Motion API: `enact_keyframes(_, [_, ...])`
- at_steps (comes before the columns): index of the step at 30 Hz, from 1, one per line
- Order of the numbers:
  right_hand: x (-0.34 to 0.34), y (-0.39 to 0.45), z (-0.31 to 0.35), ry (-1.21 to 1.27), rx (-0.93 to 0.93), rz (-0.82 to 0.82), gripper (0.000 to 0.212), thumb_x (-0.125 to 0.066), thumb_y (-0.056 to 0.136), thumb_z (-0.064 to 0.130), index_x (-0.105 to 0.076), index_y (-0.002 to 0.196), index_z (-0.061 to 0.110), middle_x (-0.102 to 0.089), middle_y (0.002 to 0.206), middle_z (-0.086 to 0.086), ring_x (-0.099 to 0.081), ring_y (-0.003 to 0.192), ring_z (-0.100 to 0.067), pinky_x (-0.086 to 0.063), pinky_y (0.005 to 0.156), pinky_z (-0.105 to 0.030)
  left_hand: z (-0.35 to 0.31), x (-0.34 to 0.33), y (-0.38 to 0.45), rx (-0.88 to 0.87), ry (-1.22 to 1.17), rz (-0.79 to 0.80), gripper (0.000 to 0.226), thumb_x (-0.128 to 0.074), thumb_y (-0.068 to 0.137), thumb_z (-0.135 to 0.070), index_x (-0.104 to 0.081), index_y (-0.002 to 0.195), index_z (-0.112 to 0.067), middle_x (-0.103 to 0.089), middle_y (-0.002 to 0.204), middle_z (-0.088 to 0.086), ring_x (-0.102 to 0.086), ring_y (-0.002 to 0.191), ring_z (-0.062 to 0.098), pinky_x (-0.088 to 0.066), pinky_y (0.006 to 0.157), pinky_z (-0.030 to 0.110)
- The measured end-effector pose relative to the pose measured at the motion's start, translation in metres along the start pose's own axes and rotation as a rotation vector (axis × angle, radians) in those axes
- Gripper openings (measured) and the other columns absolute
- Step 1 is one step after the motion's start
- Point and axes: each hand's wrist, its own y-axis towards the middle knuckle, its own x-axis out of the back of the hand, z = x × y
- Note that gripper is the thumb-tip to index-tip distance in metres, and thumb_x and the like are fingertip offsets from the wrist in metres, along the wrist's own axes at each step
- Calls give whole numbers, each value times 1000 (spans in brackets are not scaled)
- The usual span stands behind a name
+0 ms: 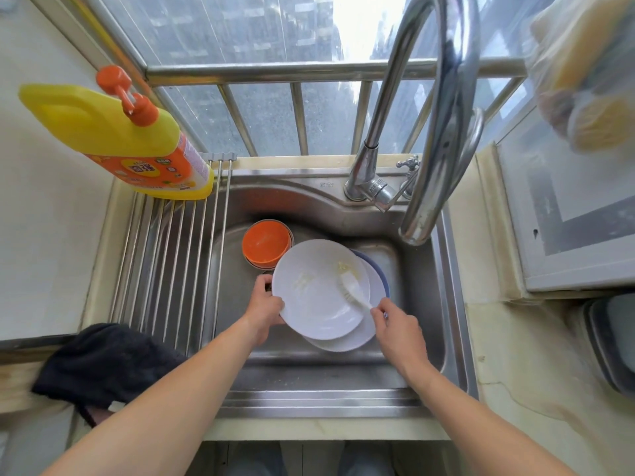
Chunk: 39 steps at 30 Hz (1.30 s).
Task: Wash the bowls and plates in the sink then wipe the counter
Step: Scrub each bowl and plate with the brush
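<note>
While both my forearms reach in from the bottom of the frame, a black cloth (103,362) lies draped over the counter edge at lower left, just beside a rack of metal rods (168,266) laid across the left part of the sink (326,376). In the centre of the frame, inside the basin, a white plate (316,290) sits tilted on top of another white plate (343,341) and a blue-rimmed one (379,273); pale food residue marks its face. My left hand (264,307) grips its left rim, thumb on top. My right hand (398,328) pinches the handle of a white brush (354,286), whose bristles rest on the plate's right side. Behind the plates, an orange bowl (266,243) is nested in another bowl. Farther back, the chrome faucet (433,132) arches over the basin at upper right, and a yellow detergent bottle (117,132) with an orange pump stands at upper left on the rack.
</note>
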Motion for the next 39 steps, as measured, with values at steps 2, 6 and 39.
enact_keyframes(2, [3, -1, 6, 8, 79, 197, 25, -53, 102, 40, -53, 83, 24, -56, 62, 5, -54, 59, -14, -45, 57, -34, 1, -1, 1, -8, -3, -11, 52, -41, 88, 15, -43, 127, -19, -60, 118, 7, -61, 104, 27, -63, 73, 49])
enact_keyframes(6, [9, -3, 10, -8, 59, 234, 27, -53, 102, 42, -54, 80, 26, -56, 60, 7, -53, 56, -10, -44, 57, -32, 3, 1, 1, -9, -17, -4, 51, -42, 88, 14, -43, 127, -19, -61, 117, 6, -62, 105, 27, -63, 74, 49])
enact_keyframes(39, [4, -4, 12, -392, -65, 37, 18, -36, 107, 35, -46, 105, 20, -68, 94, -10, -56, 77, -31, -51, 71, -39, 7, 9, -21, -385, 608, 154, 99, -53, 85, -2, 7, 158, -34, -31, 144, -2, -40, 128, 21, -41, 110, 43])
